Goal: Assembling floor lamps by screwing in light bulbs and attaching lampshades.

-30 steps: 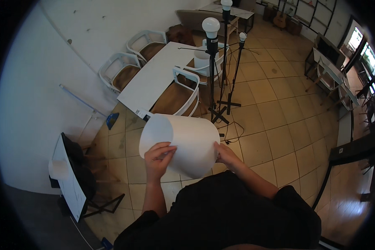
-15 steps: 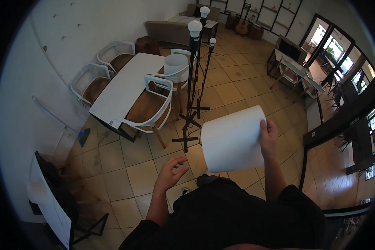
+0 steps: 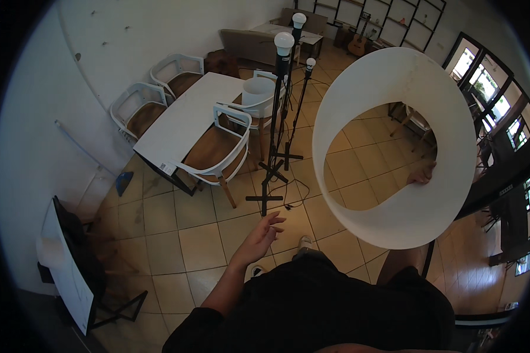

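A large white drum lampshade [image 3: 447,194] hangs tilted at my right, its wide opening facing me and the floor showing through it. My right hand [image 3: 423,173] grips its far lower edge; the fingers show through the opening, while the shade hides the wrist. My left hand [image 3: 259,241] is held out low in front of me, fingers apart, holding nothing. Ahead of it stand several black lamp stands, among them a tall one with a bare white bulb [image 3: 284,41], a second bulb [image 3: 299,19] behind it and a lower bulb [image 3: 310,62] to the right.
White table [image 3: 185,112] with white armchairs [image 3: 221,156] stands left of the lamps; another white cylindrical shade [image 3: 257,91] rests on one chair. A cable [image 3: 303,191] lies by the stand bases [image 3: 265,198]. A second table [image 3: 70,276] is at lower left. Glass panels line the right.
The lampshade has swung up and to the right, turning from its side to show its opening. My left hand has moved slightly right. The view has shifted a little.
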`<state>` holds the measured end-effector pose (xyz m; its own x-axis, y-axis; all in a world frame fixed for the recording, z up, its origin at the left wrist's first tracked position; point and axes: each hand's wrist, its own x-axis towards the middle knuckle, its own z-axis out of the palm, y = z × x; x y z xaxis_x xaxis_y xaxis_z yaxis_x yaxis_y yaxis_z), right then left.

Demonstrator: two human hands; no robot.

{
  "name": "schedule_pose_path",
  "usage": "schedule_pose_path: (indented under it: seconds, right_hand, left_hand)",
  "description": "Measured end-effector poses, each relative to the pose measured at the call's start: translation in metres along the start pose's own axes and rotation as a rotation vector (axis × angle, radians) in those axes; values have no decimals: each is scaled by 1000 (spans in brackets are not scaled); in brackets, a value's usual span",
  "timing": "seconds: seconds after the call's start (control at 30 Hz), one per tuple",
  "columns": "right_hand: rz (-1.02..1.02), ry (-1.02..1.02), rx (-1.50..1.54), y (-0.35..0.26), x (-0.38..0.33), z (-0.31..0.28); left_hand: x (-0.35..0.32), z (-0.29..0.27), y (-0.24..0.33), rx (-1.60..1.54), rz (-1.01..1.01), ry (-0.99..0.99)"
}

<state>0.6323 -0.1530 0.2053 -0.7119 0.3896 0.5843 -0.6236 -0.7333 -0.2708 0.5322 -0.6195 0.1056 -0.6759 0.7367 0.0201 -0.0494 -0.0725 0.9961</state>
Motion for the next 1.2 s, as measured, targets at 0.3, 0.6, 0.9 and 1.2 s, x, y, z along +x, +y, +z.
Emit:
schedule_pose_path:
  seconds: [0.3,0.6,0.9,1.2]
  right_hand:
    - [375,111,522,60,26,-76]
    - [660,100,455,50,55,-173]
    - [796,-126,654,131,156,-197]
    - [789,-369,701,215,235,-139]
  left_hand:
    - [153,84,25,-456,-102,88]
    - [210,119,86,-238,2,275]
    - [236,97,201,129,333,536]
    - [227,-38,244,5,392,743]
